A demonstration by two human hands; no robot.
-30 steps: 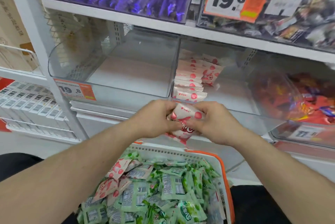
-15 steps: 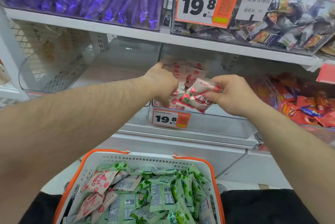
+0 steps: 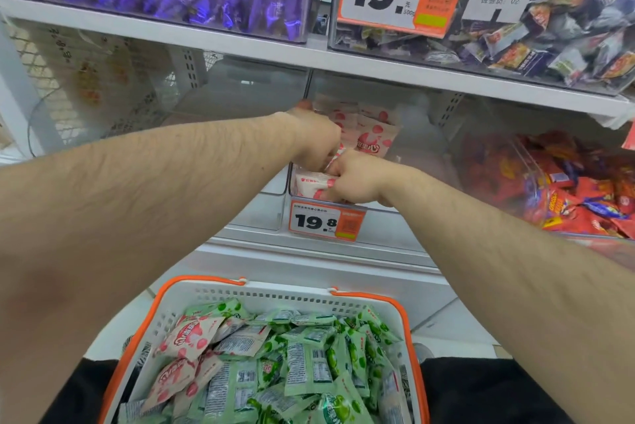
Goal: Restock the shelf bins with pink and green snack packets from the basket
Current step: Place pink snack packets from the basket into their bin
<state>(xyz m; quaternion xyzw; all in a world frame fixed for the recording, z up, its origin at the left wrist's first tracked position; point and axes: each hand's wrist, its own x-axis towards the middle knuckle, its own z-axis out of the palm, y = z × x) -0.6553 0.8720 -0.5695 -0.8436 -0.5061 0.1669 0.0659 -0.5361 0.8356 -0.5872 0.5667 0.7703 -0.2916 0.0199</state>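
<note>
To the left of the fingers stands a clear bin point(image 3: 220, 94) with only bare floor showing through its wall. The left hand point(image 3: 316, 142) reaches over the front edge of the next bin point(image 3: 426, 155), its fingers curled down out of sight, so whether they hold anything cannot be told. Just beyond its knuckles, pink packets point(image 3: 371, 135) stand stacked inside that bin. Touching the left hand on its right and a little lower, the right hand point(image 3: 357, 179) has its fingers clamped on a pink packet point(image 3: 312, 183) at the bin's front corner, directly above an orange and white price tag point(image 3: 326, 221) reading 19.8. Well below both hands, the white basket point(image 3: 275, 296) with its orange rim holds mostly green packets point(image 3: 309, 365), with a few pink ones point(image 3: 189, 337) on its left side. Farther right of the fingers, a bin of red packets point(image 3: 580, 190) sits on the same shelf.
</note>
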